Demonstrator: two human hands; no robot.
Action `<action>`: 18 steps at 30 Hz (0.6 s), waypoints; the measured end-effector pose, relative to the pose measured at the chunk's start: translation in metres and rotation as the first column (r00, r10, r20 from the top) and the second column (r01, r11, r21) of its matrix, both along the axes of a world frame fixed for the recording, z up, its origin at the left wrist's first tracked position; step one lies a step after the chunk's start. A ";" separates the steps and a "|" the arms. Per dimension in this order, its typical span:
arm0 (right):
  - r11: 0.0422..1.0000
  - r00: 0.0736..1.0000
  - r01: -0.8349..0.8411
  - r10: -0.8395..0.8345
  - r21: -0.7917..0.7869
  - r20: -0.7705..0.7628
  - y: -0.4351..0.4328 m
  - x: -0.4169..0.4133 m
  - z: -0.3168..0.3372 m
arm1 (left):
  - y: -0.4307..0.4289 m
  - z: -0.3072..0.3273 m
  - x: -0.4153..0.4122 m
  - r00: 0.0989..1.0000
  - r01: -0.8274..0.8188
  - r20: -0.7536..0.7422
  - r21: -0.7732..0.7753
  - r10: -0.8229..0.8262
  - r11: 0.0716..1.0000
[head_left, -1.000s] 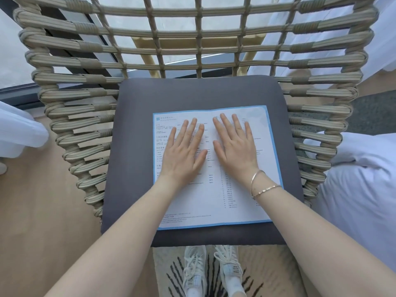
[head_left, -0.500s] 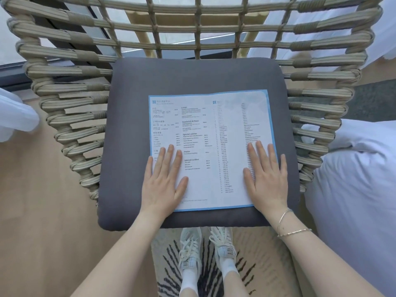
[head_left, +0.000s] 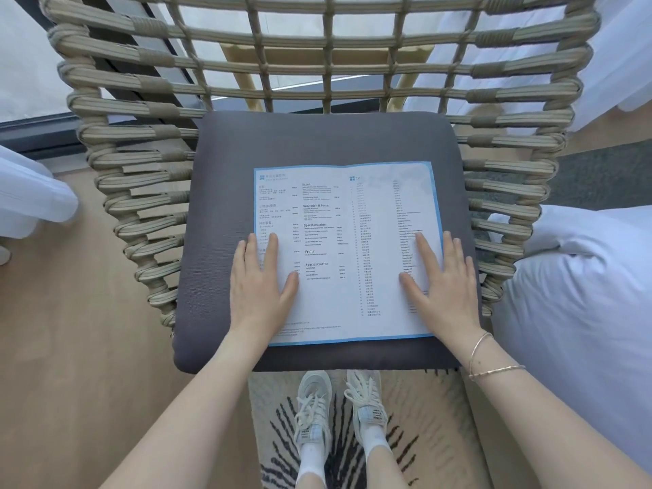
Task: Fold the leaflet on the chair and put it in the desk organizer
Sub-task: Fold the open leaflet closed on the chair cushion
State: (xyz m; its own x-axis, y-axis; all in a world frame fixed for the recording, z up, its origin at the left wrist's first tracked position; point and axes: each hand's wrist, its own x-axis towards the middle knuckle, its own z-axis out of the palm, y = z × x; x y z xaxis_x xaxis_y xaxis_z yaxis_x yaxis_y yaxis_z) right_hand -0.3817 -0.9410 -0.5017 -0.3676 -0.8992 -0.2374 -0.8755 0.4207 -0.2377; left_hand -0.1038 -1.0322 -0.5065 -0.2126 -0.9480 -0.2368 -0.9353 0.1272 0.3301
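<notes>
The leaflet (head_left: 347, 254) lies open and flat, printed side up, on the grey cushion (head_left: 317, 142) of the woven chair (head_left: 148, 111), sitting toward the 6 o'clock half of the cushion with its blue border showing on all sides and a faint centre crease running from 12 to 6 o'clock. The left hand (head_left: 259, 289) rests palm down at the sheet's 8 o'clock corner, its fingers (head_left: 272, 247) spread flat and pointing to 12 o'clock; the outer ones lie off the paper's edge on the cushion, and the thumb presses the print. The right hand (head_left: 442, 285) lies palm down at the 4 o'clock corner, fingers equally flat and spread, the outer ones overlapping the leaflet's right border. Neither hand grips anything; both merely press the paper down. Two thin bracelets (head_left: 488, 358) circle the right wrist. Around the cushion the chair's rope-wrapped back and sides rise at 9, 12 and 3 o'clock. Below the seat's front edge, at 6 o'clock, two pale laced sneakers (head_left: 338, 407) stand on a patterned rug (head_left: 416, 450). White bedding (head_left: 578, 301) fills the 3 o'clock side, a white curtain (head_left: 28, 192) hangs at 9 o'clock, and wooden floor (head_left: 70, 347) spreads at 8 o'clock.
</notes>
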 end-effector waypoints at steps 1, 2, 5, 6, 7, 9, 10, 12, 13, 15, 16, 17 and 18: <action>1.000 1.000 0.002 -0.002 0.018 0.012 -0.001 -0.001 0.000 | -0.001 0.001 -0.002 1.000 -0.004 0.003 0.008 0.004 1.000; 1.000 1.000 0.002 -0.003 0.027 0.024 -0.001 -0.001 -0.001 | -0.001 0.002 -0.003 1.000 -0.008 -0.003 0.011 0.008 1.000; 1.000 0.998 0.015 -0.016 0.014 0.060 -0.002 -0.001 -0.005 | -0.003 0.005 -0.008 0.989 -0.091 -0.118 0.038 0.095 0.995; 1.000 0.997 0.023 -0.023 0.008 0.068 -0.001 -0.001 -0.006 | -0.004 0.006 -0.010 0.973 -0.140 -0.176 0.057 0.148 0.988; 1.000 0.997 0.029 -0.029 0.002 0.073 -0.001 -0.001 -0.008 | -0.006 0.007 -0.012 0.951 -0.191 -0.232 0.076 0.203 0.979; 0.999 0.997 0.032 -0.031 -0.006 0.074 -0.001 -0.001 -0.010 | -0.012 0.009 -0.015 0.889 -0.280 -0.344 0.116 0.303 0.953; 1.000 0.997 0.030 -0.029 -0.008 0.072 -0.001 -0.001 -0.010 | -0.015 0.010 -0.016 0.851 -0.314 -0.396 0.147 0.346 0.938; 1.000 0.998 0.027 -0.026 -0.007 0.065 0.000 -0.002 -0.012 | -0.020 0.012 -0.013 0.784 -0.350 -0.462 0.224 0.415 0.910; 1.000 0.998 0.027 -0.026 -0.005 0.062 0.000 -0.002 -0.012 | -0.023 0.013 -0.010 0.758 -0.356 -0.482 0.260 0.440 0.898; 1.000 0.998 0.026 -0.026 -0.002 0.063 0.000 -0.002 -0.012 | -0.029 0.016 -0.003 0.711 -0.361 -0.513 0.318 0.480 0.876; 1.000 0.998 0.024 -0.024 0.002 0.064 0.000 -0.002 -0.012 | -0.031 0.018 0.001 0.698 -0.363 -0.517 0.341 0.495 0.867; 1.000 0.998 0.020 -0.021 0.008 0.063 0.000 -0.002 -0.012 | -0.033 0.020 0.004 0.687 -0.358 -0.520 0.366 0.508 0.859; 1.000 0.998 0.018 -0.019 0.015 0.063 0.000 -0.003 -0.011 | -0.035 0.022 0.006 0.666 -0.345 -0.535 0.397 0.519 0.851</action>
